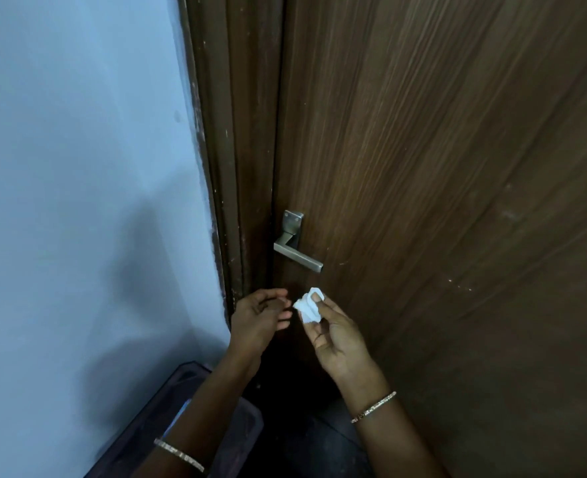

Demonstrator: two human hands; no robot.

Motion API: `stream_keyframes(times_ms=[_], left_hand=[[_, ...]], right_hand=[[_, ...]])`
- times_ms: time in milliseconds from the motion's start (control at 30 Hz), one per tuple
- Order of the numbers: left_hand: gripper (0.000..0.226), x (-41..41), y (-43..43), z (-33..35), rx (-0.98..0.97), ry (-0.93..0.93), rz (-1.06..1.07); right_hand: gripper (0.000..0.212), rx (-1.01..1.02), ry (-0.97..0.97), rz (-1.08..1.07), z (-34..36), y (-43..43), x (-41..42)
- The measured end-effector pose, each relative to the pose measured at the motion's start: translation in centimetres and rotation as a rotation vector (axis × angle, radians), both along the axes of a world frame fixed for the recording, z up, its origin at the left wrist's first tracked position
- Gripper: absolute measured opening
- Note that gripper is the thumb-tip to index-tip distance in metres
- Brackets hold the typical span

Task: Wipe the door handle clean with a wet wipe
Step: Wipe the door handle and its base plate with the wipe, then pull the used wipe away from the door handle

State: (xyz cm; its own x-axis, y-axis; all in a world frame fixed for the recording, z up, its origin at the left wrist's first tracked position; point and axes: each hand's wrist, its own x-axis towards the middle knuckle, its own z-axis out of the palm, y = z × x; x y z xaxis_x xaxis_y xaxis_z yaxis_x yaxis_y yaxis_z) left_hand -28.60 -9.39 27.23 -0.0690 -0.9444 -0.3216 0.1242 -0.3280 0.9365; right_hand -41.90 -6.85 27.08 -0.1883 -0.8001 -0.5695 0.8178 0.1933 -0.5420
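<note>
The right hand (333,334) pinches a crumpled white wet wipe (307,307) just below the brushed-metal lever door handle (297,255) on the brown wooden door (440,201); the left hand (257,320) hovers beside it, loose and empty.

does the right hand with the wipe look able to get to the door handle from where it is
Probably yes. The right hand holds the wet wipe just below the door handle, and only bare door shows between them. The left hand sits off to the side, out of the path.
</note>
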Motion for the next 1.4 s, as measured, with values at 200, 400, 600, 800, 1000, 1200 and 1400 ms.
stream_keyframes(times_ms=[200,400,600,800,1000,1200,1400], left_hand=[[0.025,1.8,7.3,0.9,-0.046,0.018,-0.096],[0.028,5.5,16.2,0.6,-0.032,0.023,-0.065],[0.015,11.4,25.7,-1.1,0.080,0.046,0.120],[0.013,19.8,32.6,-3.6,0.183,-0.020,0.333],[0.015,29.3,37.7,-6.9,0.274,-0.032,0.531],[0.012,38.1,39.6,-12.6,0.397,-0.139,0.585],[0.014,47.0,37.9,-18.2,0.514,-0.361,0.448]], right_hand=[[0.023,-0.032,0.230,0.060,1.8,7.8,2.6],[0.021,-0.039,0.318,0.119,1.7,16.4,6.3],[0.019,0.059,0.427,0.197,-0.6,23.9,12.7],[0.023,0.100,0.499,0.388,-3.6,28.5,21.2],[0.012,0.108,0.542,0.625,-7.5,31.5,30.8],[0.017,0.151,0.710,0.753,-12.2,32.7,40.1],[0.019,0.243,0.896,0.808,-17.7,31.6,48.1]])
